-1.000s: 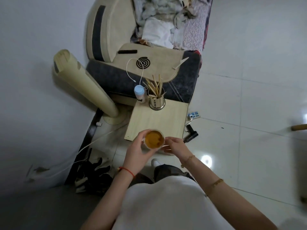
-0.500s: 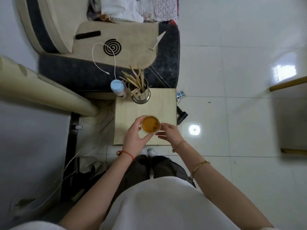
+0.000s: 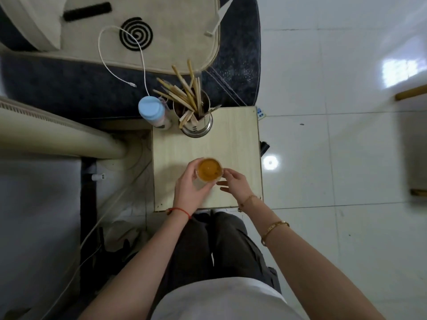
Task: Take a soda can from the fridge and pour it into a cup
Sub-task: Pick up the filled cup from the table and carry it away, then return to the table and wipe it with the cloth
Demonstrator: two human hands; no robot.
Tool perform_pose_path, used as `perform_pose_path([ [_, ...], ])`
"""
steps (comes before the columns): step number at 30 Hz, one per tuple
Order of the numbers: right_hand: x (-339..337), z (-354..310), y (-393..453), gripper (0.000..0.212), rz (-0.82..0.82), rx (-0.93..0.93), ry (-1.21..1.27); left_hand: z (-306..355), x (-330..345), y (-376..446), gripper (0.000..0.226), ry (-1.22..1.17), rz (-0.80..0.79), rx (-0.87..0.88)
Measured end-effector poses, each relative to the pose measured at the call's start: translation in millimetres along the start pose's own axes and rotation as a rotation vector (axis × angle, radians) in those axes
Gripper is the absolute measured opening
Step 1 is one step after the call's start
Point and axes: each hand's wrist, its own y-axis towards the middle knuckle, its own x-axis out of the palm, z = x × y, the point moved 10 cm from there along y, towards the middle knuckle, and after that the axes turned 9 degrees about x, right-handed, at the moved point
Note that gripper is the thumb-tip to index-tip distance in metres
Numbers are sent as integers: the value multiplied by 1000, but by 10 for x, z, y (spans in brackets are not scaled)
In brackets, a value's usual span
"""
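Note:
A clear cup filled with orange-brown drink is over the small light-wood table. My left hand wraps around the cup's left side and holds it. My right hand is just to the cup's right, fingers spread, fingertips close to the rim; I cannot tell whether they touch it. No soda can is in view.
At the table's back edge stand a steel holder of chopsticks and a bottle with a light blue cap. A sofa with a white cable lies behind. A cream tower fan leans at the left. Glossy white floor tiles spread to the right.
The view has tilted down and closer to the table. The cup in my left hand has moved from the table's near edge to over its middle. My right hand's fingers have spread apart.

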Motion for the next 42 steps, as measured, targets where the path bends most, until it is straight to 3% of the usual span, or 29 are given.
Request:
perform_pose_path([
  [9, 45, 330, 693, 32, 29, -54, -84, -734, 325, 215, 66, 28, 20, -16],
  [17, 13, 392, 851, 32, 47, -113, -84, -916, 398, 265, 66, 20, 49, -7],
  [23, -71, 321, 610, 35, 89, -78, -170, -903, 386, 158, 95, 118, -33, -96],
  [25, -182, 243, 420, 39, 137, -79, -285, -808, 278, 94, 94, 177, -45, -136],
  [30, -478, -85, -205, 45, 240, -167, -469, -259, -84, -100, 68, 357, -136, -92],
  [35, -691, -450, -988, 50, 343, -332, -650, 583, -428, -288, 48, 427, -156, 66],
  [42, -1080, -673, -2051, 50, 560, -506, -768, 1626, -585, -487, 42, 510, -231, 290],
])
